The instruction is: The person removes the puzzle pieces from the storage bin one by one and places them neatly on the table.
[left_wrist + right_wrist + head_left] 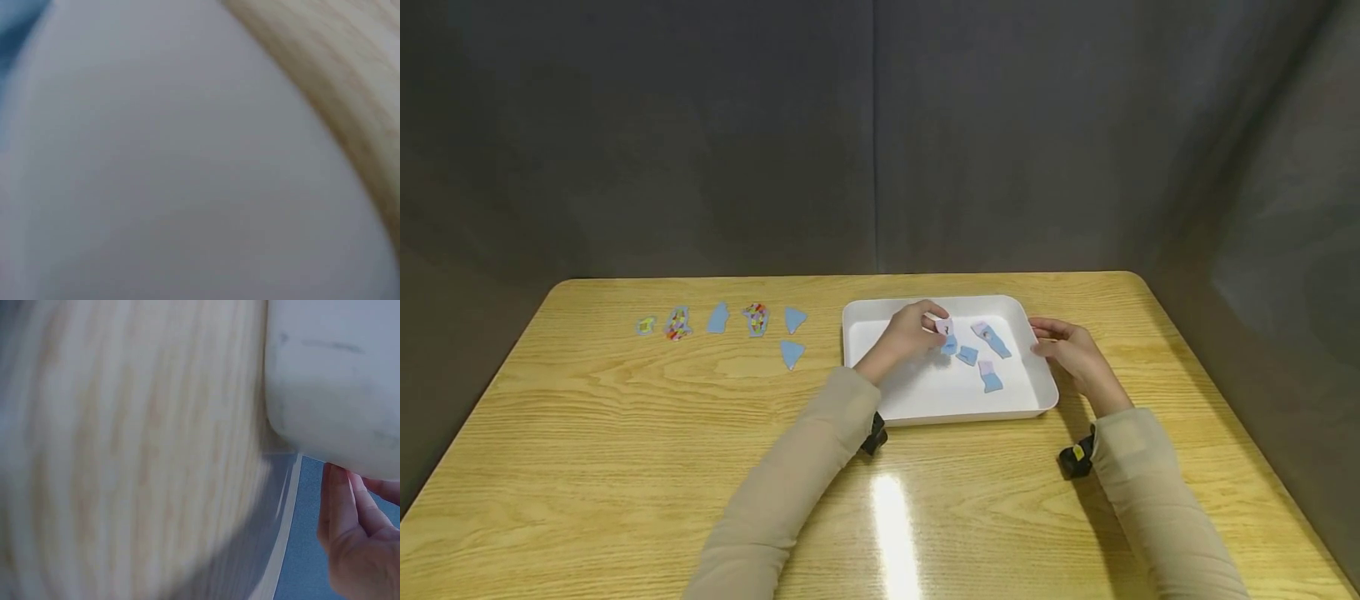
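A white tray (925,407) stands on the wooden table; its blurred wall fills most of the left wrist view. Over its inside, my left hand (912,332) pinches a flat pink-and-blue puzzle piece (944,328) between thumb and fingers. Just below and right of that hand lie a small blue piece (967,356), a long pink-and-blue piece (989,339) and another pink-and-blue piece (990,377). My right hand (1071,350) grips the tray's right rim, fingers at the far side and thumb nearer; the right wrist view shows its fingertips against the tray.
Left of the tray, several flat pieces lie spread on the table (625,433): a small green-yellow one (645,325), two multicoloured ones (678,323) and plain blue ones (718,318). Dark curtains (737,150) hang behind the table's far edge and at its sides.
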Demonstrator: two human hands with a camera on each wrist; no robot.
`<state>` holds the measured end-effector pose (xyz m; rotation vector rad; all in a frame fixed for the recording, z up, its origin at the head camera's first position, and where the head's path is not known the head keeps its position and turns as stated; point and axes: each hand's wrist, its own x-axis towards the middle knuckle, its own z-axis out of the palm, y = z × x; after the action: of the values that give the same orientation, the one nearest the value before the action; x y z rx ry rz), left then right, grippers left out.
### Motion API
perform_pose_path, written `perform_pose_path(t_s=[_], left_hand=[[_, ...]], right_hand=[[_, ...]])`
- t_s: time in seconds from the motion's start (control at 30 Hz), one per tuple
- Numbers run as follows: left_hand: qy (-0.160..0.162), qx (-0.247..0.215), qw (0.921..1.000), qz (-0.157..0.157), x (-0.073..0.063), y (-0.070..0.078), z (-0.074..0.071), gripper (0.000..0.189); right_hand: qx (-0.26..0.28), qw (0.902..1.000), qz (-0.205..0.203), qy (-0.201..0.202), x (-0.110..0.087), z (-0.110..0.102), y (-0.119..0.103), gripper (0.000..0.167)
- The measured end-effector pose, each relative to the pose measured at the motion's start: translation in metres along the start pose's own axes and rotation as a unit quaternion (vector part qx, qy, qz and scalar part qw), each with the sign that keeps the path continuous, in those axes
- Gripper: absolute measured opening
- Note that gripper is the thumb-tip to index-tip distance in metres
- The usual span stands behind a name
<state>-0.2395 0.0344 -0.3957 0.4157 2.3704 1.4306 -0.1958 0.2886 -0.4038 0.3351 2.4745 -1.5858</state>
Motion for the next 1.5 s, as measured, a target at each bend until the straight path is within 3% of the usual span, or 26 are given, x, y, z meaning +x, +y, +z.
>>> perform_pose_path(t_s=[0.23,0.43,0.73,0.9,1.03,1.3,1.5], left_hand=[[-0.010,-0.071,0.9971,0.027,-0.027,0.023,-0.015,0.033],[-0.007,-0.068,0.9943,0.083,-0.056,0.028,-0.025,0.031],[-0.001,-0.050,0.9947,0.090,-0.096,0.026,-0.037,0.031],[0.004,-0.034,0.9955,0.088,-0.115,0.018,-0.056,0.032],[0.037,-0.020,0.9965,0.072,-0.125,0.004,-0.079,0.035],[0.095,0.001,0.9949,0.036,-0.130,-0.039,-0.122,0.037],[0.105,0.006,0.9945,-0.002,-0.130,-0.058,-0.148,0.042]], right_hand=[[0.004,1.0000,0.008,0.000,0.001,0.001,0.000,0.056],[0.001,1.0000,0.006,0.002,0.001,0.001,0.001,0.056],[-0.001,1.0000,0.002,0.005,0.001,0.000,0.000,0.056],[-0.006,0.9999,0.003,0.008,0.000,0.001,0.000,0.055],[-0.002,0.9999,0.005,0.010,0.001,0.002,0.000,0.055],[0.004,0.9999,0.009,0.005,0.003,0.004,0.000,0.056],[-0.005,0.9999,0.008,0.014,0.004,0.005,-0.002,0.055]])
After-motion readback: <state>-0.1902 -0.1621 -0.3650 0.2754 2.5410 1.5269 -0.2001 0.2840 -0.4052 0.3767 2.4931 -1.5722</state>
